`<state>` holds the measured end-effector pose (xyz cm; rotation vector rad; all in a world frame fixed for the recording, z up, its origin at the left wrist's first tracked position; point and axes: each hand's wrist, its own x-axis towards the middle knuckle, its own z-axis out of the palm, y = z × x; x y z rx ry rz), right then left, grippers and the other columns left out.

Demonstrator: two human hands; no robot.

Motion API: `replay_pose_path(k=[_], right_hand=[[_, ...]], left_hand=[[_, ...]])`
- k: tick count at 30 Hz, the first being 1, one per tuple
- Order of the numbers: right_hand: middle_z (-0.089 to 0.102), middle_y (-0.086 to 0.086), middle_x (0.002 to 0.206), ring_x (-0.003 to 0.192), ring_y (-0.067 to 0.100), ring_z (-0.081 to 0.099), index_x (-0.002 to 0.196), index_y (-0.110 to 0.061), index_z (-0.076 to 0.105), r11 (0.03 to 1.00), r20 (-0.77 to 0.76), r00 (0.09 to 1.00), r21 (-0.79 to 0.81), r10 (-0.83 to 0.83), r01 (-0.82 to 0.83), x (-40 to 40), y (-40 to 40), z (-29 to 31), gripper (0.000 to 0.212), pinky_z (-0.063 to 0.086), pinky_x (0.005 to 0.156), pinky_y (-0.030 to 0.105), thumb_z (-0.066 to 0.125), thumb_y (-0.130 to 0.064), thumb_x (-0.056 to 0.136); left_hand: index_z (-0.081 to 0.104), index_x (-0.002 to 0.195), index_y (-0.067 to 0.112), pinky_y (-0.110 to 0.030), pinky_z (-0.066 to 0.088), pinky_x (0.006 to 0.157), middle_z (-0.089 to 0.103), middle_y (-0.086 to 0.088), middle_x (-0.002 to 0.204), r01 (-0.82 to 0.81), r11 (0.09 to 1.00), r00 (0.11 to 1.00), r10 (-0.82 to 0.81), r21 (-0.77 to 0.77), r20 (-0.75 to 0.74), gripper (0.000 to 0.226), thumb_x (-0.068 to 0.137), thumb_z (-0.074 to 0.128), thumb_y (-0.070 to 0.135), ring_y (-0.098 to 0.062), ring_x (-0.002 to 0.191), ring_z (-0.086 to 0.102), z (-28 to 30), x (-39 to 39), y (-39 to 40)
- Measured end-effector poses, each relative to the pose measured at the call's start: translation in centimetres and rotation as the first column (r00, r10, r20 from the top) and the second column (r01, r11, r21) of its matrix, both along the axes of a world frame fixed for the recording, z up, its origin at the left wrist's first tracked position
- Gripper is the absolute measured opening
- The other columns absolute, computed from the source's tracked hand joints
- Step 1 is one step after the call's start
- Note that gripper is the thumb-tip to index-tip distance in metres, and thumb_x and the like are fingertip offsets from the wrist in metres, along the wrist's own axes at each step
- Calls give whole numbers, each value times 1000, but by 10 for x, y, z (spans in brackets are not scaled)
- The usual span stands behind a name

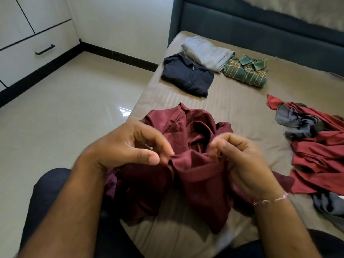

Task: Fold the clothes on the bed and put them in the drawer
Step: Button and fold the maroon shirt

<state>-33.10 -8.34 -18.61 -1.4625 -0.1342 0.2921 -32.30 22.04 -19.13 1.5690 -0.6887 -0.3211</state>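
On bed (242, 101): maroon shirt (193, 138) lay crumpled, unfolded, glossy; left hand (126, 146) and right hand (240, 161) each pinched its bunched fabric.

Near edge of bed (242, 116): a crumpled shirt (193, 146) lies here, between the left hand (130, 144) and the right hand (240, 159), both touching it.
Far left of bed: a folded collared shirt (188, 76).
Behind it: a folded garment (206, 51), touching it.
Right of those: a folded checked shirt (247, 71), its edge seemingly under the folded garment.
Right side of bed: a loose heap of clothes (314, 146), well apart from the folded ones.
Behind bed: headboard (260, 28).
Left of bed: floor (74, 108), then a drawer (37, 53) by the wall.
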Motion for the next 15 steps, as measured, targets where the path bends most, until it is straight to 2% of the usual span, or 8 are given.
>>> replay_pose_path(k=[3,4,6,8,9,11,13,15], right_hand=[[72,5,101,90,17,66,98,-25,76,862,200,957,-423,-212,280,28,5,-31,5,57,88,37,75,-26,94],[70,3,115,106,15,64,103,-30,75,723,312,937,-609,-159,326,39,6,-43,10,53,100,42,74,-29,93],[49,2,149,138,21,41,120,-37,71,400,291,956,-880,23,258,55,7,-61,28,38,116,47,72,-40,92],[41,-2,158,143,27,30,135,-33,63,138,159,985,-979,64,149,64,10,-67,43,35,110,49,64,-47,94],[46,-4,154,139,27,33,136,-29,62,84,149,987,-986,62,144,65,13,-64,44,36,106,47,61,-46,96],[57,-11,143,133,21,38,132,-28,65,141,284,958,-951,51,275,59,19,-54,38,33,102,45,59,-42,98],[62,-18,136,127,14,42,128,-31,70,379,495,861,-823,114,423,39,32,-35,32,32,104,40,61,-36,97],[65,-19,133,125,13,48,124,-27,73,669,606,753,-674,256,314,17,47,-17,31,37,107,33,64,-23,95]], left_hand=[[79,104,8,-28,55,72,77,-10,89,-207,978,978,205,-36,-45,40,84,85,41,-17,77,70,-12,4,-20],[79,101,9,-26,55,73,77,-6,88,-295,955,955,294,-21,-21,26,87,84,30,-14,77,70,-16,6,-31],[79,99,10,-21,53,71,77,0,85,-394,919,919,394,13,8,7,92,78,11,-8,77,69,-23,9,-52],[79,99,11,-23,55,70,77,-3,86,-408,913,913,408,17,-16,6,95,75,12,-17,78,72,-31,10,-67],[79,101,12,-26,56,70,78,-7,88,-411,912,910,411,19,-52,8,95,74,16,-23,81,73,-35,10,-73],[78,105,14,-33,58,73,79,-9,94,-443,895,885,446,51,-134,14,98,71,23,-23,87,74,-42,10,-81],[78,110,17,-41,58,82,79,-6,104,-473,878,837,475,74,-272,29,101,64,41,-19,96,75,-43,11,-87],[77,114,13,-44,57,93,78,-9,111,-469,883,773,412,3,-483,53,101,53,58,-22,107,74,-39,12,-89]])
